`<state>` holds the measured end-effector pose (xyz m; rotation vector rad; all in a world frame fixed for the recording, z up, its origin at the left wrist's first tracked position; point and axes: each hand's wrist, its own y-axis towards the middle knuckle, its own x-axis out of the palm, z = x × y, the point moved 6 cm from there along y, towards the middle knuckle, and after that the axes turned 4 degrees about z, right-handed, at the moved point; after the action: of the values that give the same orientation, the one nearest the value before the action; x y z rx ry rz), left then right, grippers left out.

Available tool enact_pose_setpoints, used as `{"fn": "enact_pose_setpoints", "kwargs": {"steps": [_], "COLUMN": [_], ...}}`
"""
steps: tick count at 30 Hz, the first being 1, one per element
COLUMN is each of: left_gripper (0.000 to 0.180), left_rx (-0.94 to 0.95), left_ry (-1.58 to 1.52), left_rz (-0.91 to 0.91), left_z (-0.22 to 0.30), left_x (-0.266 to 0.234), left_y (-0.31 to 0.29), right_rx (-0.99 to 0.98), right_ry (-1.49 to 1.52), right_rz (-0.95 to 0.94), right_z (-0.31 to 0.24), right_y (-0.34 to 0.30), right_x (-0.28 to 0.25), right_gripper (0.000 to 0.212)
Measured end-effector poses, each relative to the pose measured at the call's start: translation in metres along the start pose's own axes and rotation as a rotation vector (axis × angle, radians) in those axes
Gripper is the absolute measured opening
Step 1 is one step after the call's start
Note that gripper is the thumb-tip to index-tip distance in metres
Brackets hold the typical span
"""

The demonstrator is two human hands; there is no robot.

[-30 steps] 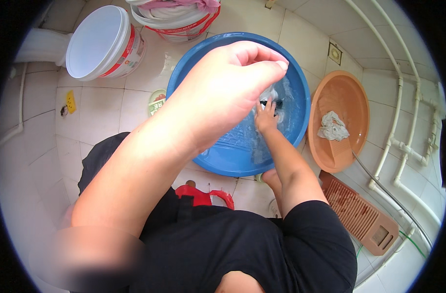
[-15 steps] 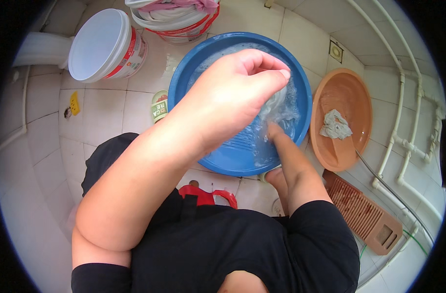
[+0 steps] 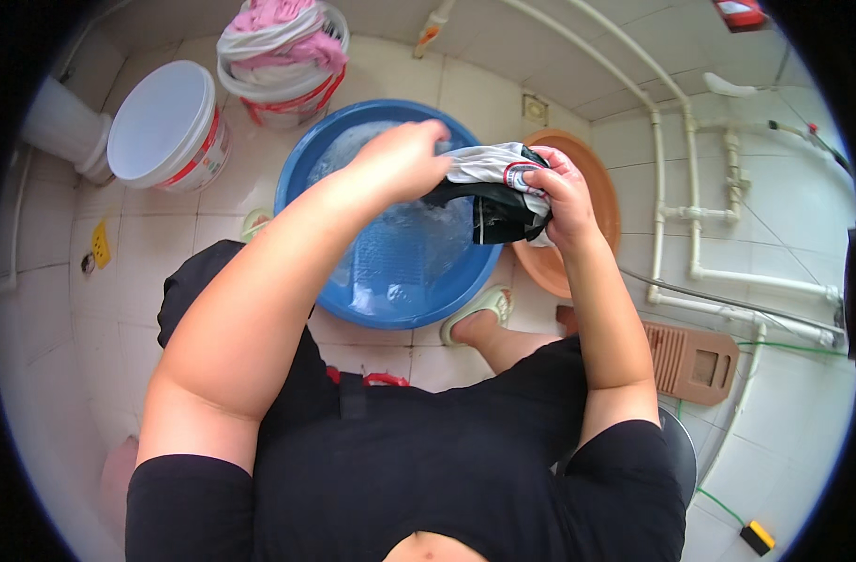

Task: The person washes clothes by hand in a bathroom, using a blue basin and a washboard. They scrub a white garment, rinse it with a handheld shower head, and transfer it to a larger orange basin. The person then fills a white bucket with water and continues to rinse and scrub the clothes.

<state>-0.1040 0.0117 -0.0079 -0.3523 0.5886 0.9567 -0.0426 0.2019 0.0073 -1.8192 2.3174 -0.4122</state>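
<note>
A wet white-and-black garment (image 3: pixel 489 161) with a round patch hangs in the air over the right part of a blue basin (image 3: pixel 299 173). My right hand (image 3: pixel 566 197) is closed round its right end, thumb on top near the patch. At the other end, my left hand (image 3: pixel 404 161) grips the cloth, its fingers slightly blurred and partly hidden. Below both hands the basin holds sudsy water (image 3: pixel 414 248), and a ridged washing surface shows through it.
An orange basin (image 3: pixel 604 178) stands to the right, partly behind the garment. A brown washboard (image 3: pixel 714 365) lies near the wall pipes (image 3: pixel 660 169). At the far left are a white bucket (image 3: pixel 161 126) and a bucket (image 3: pixel 287 108) heaped with pink and white cloth (image 3: pixel 292 42).
My right hand has come up out of the water and now holds the garment in the air. My left hand has moved left and taken its other end. The view has shifted right.
</note>
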Motion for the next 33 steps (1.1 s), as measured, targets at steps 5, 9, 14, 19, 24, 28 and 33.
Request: {"fn": "enact_pose_setpoints", "kwargs": {"steps": [5, 9, 14, 19, 24, 28, 33], "left_gripper": [0.084, 0.052, 0.021, 0.031, 0.045, 0.054, 0.034], "left_rx": [-0.155, -0.022, -0.338, -0.167, 0.0, -0.082, -0.264], "left_ry": [0.176, -0.595, -1.021, -1.24, -1.118, -1.363, -1.838], "left_rz": [-0.057, -0.187, -0.133, -0.034, -0.236, -0.434, -0.33], "left_z": [-0.021, 0.017, 0.01, 0.029, 0.058, 0.07, 0.058], "left_x": [0.016, 0.018, 0.01, -0.009, 0.014, 0.024, 0.02], "left_y": [-0.005, -0.006, -0.009, -0.015, -0.038, -0.059, -0.061], "right_rx": [-0.264, -0.437, -0.48, -0.025, 0.683, -0.062, -0.803], "right_ry": [0.285, 0.356, 0.314, 0.023, 0.641, -0.501, -0.366], "right_rz": [-0.097, -0.152, 0.012, 0.262, -0.205, -0.259, 0.062], "right_z": [-0.105, -0.137, -0.093, 0.046, 0.103, -0.003, -0.019], "right_y": [-0.053, -0.085, -0.087, -0.044, -0.049, -0.066, -0.051], "right_x": [0.03, 0.034, -0.007, -0.063, 0.019, 0.086, 0.046], "right_gripper": [0.034, 0.04, 0.046, 0.047, 0.068, 0.033, 0.034]}}
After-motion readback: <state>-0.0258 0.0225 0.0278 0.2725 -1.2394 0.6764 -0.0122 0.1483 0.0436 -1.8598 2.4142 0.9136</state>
